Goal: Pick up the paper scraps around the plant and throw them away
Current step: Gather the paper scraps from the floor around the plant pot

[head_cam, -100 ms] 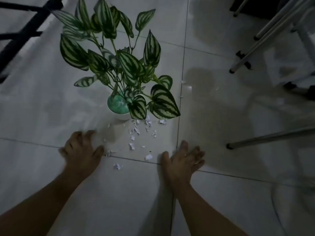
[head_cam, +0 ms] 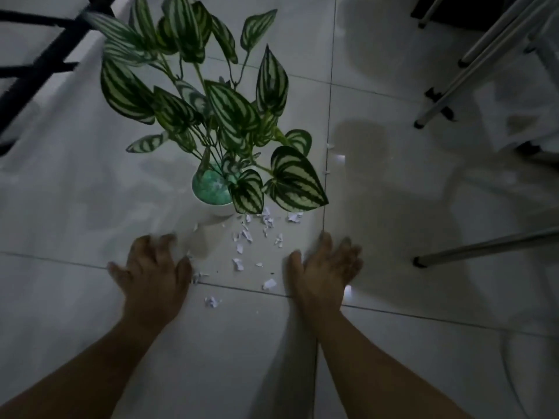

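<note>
Hands flanking paper scraps [head_cam: 242, 246] nr plant [head_cam: 211, 116]: left hand [head_cam: 151, 267] + right hand [head_cam: 325, 267] hovering, fingers spread, holding nothing.

Glossy pale tiled floor [head_cam: 90, 207] with dark grout lines, potted plant [head_cam: 211, 189] standing beyond the left hand [head_cam: 151, 270], white paper scraps [head_cam: 245, 237] scattered between it and the right hand [head_cam: 325, 267], metal legs [head_cam: 484, 246] resting further right
</note>
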